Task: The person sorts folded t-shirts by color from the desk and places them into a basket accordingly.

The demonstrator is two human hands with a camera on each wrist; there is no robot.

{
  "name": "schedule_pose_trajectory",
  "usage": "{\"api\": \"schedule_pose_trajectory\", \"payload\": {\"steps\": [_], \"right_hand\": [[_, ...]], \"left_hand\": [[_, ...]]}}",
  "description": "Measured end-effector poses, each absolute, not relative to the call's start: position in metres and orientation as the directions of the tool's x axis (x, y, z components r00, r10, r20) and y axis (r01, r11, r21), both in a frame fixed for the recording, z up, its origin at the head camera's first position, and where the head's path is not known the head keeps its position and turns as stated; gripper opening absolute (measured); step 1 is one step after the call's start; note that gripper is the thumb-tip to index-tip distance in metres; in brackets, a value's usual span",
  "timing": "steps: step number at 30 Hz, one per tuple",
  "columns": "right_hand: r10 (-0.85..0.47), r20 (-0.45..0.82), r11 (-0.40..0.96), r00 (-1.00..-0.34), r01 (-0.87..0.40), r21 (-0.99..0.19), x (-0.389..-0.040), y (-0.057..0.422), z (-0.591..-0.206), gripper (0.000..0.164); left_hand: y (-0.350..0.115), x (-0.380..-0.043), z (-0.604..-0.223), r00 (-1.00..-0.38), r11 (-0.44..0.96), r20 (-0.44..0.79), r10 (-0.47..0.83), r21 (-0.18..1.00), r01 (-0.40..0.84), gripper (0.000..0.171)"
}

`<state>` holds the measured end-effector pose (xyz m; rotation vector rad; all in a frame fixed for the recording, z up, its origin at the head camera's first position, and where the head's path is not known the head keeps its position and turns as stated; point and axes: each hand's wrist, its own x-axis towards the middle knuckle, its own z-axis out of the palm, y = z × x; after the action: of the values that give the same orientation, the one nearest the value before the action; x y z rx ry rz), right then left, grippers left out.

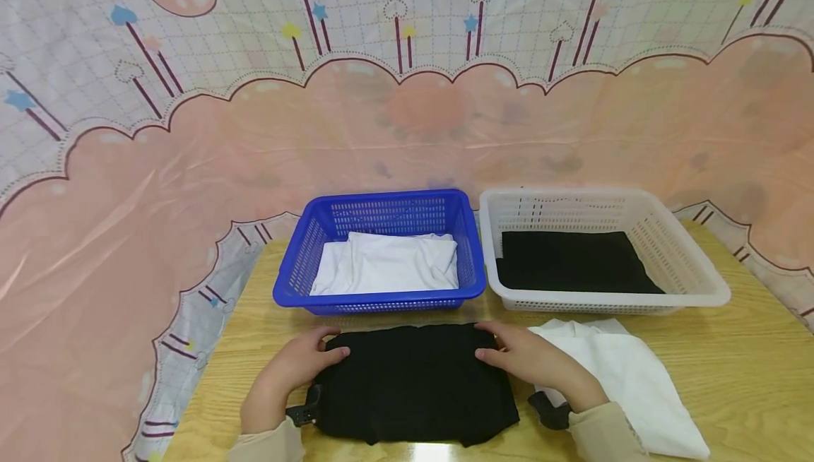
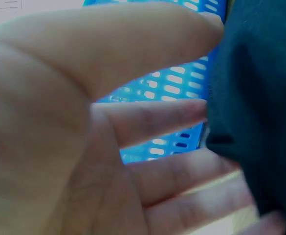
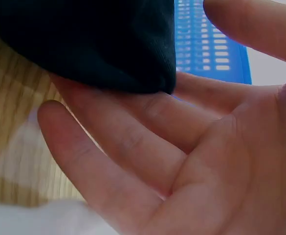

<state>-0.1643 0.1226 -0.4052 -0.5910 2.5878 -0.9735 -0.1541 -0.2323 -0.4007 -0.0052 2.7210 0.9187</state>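
Note:
A folded black cloth [image 1: 416, 384] lies on the table in front of me, roughly rectangular with an uneven near edge. At its far left corner is my left hand [image 1: 304, 362]. In the left wrist view its thumb [image 2: 182, 34] and fairly straight fingers [image 2: 177, 171] reach the cloth's edge [image 2: 265, 107]. My right hand [image 1: 531, 357] is at the far right corner. In the right wrist view its extended fingers [image 3: 128, 137] reach under the cloth [image 3: 99, 44], while the thumb [image 3: 255, 22] stands apart from it.
A blue basket [image 1: 381, 299] holding folded white cloth [image 1: 400, 264] stands behind the black cloth. Beside it, a white basket [image 1: 610, 299] holds folded black cloth [image 1: 572, 261]. More white cloth [image 1: 629, 384] lies on the wooden table [image 1: 750, 370], partly beneath my right forearm. A patterned curtain [image 1: 407, 116] hangs behind.

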Motion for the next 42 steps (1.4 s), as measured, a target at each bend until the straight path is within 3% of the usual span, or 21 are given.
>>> {"api": "schedule_pose_trajectory", "payload": {"steps": [9, 21, 30, 42], "right_hand": [[-0.554, -0.152, 0.655, -0.819, -0.315, -0.687, -0.163, 0.12, -0.414, 0.063], [-0.609, -0.172, 0.568, -0.775, -0.275, -0.776, -0.161, 0.112, -0.411, 0.056], [-0.615, -0.165, 0.529, -0.771, -0.248, -0.811, -0.161, 0.105, -0.416, 0.062], [-0.644, -0.158, 0.546, -0.749, -0.305, -0.781, -0.16, 0.103, -0.423, 0.057]], "left_hand": [[-0.226, -0.157, -0.407, -0.972, 0.807, -0.179, 0.15, 0.59, 0.016, 0.053], [-0.219, -0.159, -0.407, -0.963, 0.746, -0.129, 0.239, 0.659, 0.097, 0.062], [-0.214, -0.159, -0.405, -0.948, 0.736, -0.219, 0.23, 0.677, 0.022, 0.066], [-0.211, -0.159, -0.403, -0.943, 0.732, -0.211, 0.257, 0.68, 0.047, 0.064]]}}
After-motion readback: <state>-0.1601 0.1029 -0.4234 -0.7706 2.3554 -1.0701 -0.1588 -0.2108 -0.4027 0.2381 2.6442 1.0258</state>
